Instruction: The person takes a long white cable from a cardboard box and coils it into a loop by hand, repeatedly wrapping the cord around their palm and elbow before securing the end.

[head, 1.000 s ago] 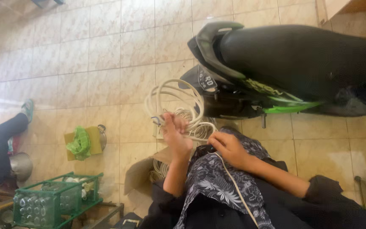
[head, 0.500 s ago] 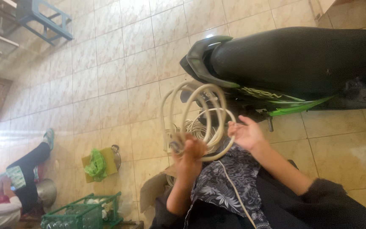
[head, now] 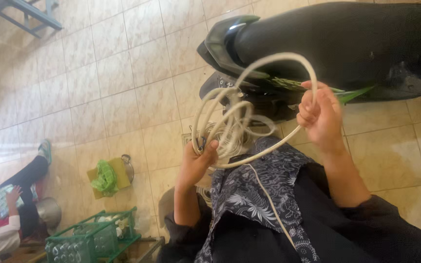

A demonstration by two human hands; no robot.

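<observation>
Home porch or yard suggested: tiled floor (head: 123,87), scooter (head: 337,44) parked, green crate (head: 91,238) well left of scooter.

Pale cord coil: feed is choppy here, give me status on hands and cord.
Left hand shut on pale looped cord coil. Right hand shut on its widest loop. Black scooter close behind; patterned cloth on lap beneath.

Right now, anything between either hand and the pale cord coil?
No. The left hand already pinches the bunched loops of the pale cord coil, and the right hand closes on its big outer loop. Nothing visible sits between them. The black scooter stands behind the coil, and the patterned cloth lies below.
</observation>
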